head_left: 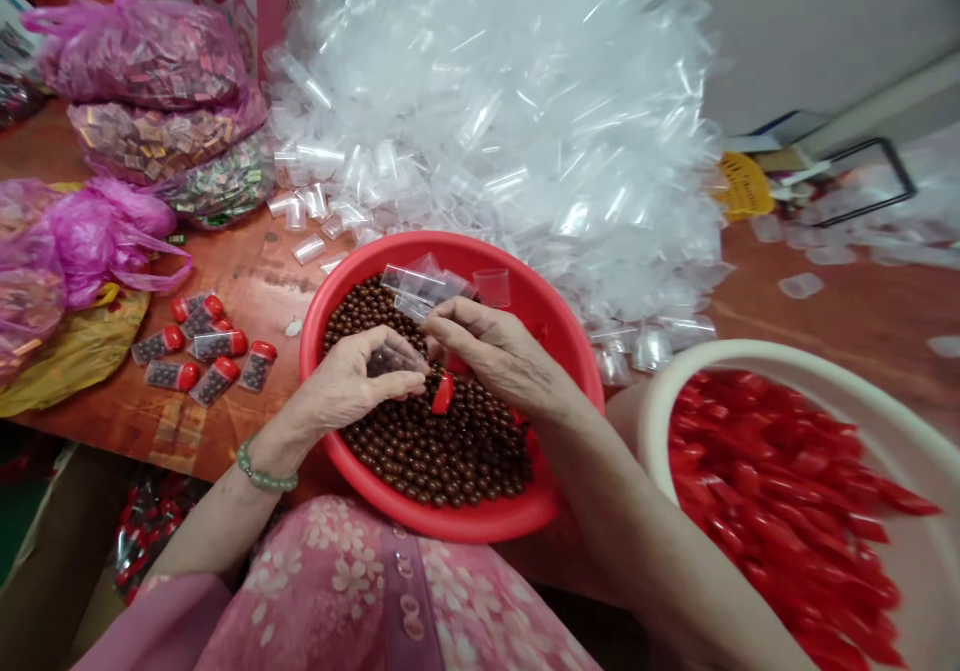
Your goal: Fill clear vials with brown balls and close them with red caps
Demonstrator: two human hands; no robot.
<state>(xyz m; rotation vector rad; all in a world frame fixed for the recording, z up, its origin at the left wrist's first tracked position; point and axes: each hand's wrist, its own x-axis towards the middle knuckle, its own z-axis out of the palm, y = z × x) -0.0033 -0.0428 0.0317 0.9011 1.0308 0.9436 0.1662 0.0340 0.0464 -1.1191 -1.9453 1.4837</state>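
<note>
Over a red basin (319, 421) of small brown balls (450, 461), my two hands meet near the middle. My left hand (341, 381) is closed around a clear plastic case (395, 359), partly hidden by the fingers. My right hand (499, 351) is pinched at the open end of that case; whatever lies between its fingertips is hidden. Just under the right fingers is a red cap (443, 393); I cannot tell whether it is held or lies on the balls. Several clear empty cases (420, 279) rest on the balls at the basin's far side.
A large heap of clear cases (510, 121) rises behind the basin. Red caps (772, 491) fill a cream tub (660, 431) at right. Filled, red-capped cases (217, 376) lie on the table (247, 261) at left, near pink bags (157, 61).
</note>
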